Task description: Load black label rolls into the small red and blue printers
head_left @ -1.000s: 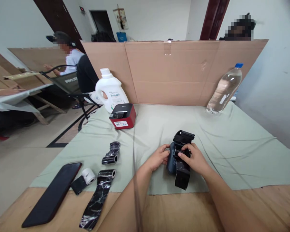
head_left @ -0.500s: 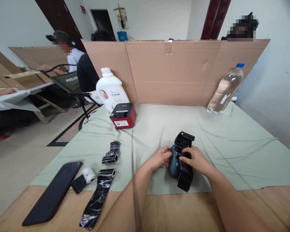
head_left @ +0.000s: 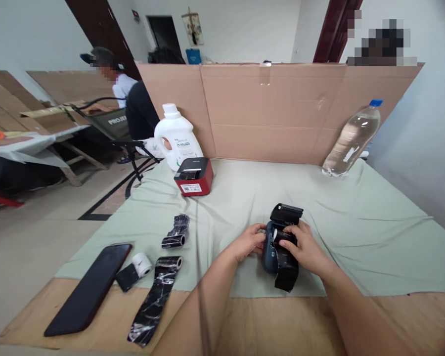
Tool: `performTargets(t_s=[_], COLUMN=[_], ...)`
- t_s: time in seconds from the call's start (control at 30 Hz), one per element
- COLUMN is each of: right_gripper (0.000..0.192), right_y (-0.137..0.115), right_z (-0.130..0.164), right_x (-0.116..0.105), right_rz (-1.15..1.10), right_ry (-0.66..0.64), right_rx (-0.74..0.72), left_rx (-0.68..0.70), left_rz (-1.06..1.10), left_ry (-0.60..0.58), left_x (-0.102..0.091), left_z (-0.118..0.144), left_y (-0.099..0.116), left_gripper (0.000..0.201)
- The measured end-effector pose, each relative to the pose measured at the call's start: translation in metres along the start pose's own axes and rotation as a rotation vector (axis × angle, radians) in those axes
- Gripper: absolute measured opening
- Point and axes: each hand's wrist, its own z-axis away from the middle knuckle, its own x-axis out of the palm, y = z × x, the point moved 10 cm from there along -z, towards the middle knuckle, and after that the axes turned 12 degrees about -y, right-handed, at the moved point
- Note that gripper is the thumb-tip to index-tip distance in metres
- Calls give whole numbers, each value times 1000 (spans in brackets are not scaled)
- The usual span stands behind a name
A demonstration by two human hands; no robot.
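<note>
In front of me on the cloth sits a dark blue handheld receipt printer (head_left: 270, 254), its black lid (head_left: 286, 213) swung up at the far end. My left hand (head_left: 251, 243) grips the printer's left side, fingers closed against the casing. With its fingers around a black-coated paper roll (head_left: 283, 237), my right hand (head_left: 302, 244) works at the printer's paper bay. The roll's pale end faces left, and a black strip (head_left: 287, 272) of its paper hangs toward me over the near end. How deep the roll sits in the bay is partly hidden by my fingers.
Left lie a phone-like black slab (head_left: 89, 289), a white roll (head_left: 141, 264) with a black tail, and two black paper rolls (head_left: 168, 264) (head_left: 173, 241). Behind are a red-black printer (head_left: 197, 182), a white jug (head_left: 180, 141), a water bottle (head_left: 352, 141) and a cardboard screen (head_left: 267, 113). People sit beyond.
My right hand has shifted the roll, so its pale end now shows above the bay. My left hand stays on the printer. The whole view has swung slightly left.
</note>
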Motion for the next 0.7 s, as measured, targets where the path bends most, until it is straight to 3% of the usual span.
performTargets(t_s=[0.07, 0.23, 0.43, 0.7], right_gripper=[25, 35, 33, 49], right_y=[0, 10, 14, 8], right_z=[-1, -6, -8, -5], right_x=[2, 18, 16, 10], right_rz=[35, 94, 41, -278], right_ry=[-38, -293, -301, -369], right_rx=[19, 124, 113, 66], left_rx=[-5, -20, -44, -52], left_rz=[-9, -68, -71, -54], left_ry=[5, 19, 22, 14], left_x=[0, 2, 3, 3], left_z=[0, 1, 2, 1], left_y=[0, 2, 1, 1], left_gripper=[44, 35, 35, 39])
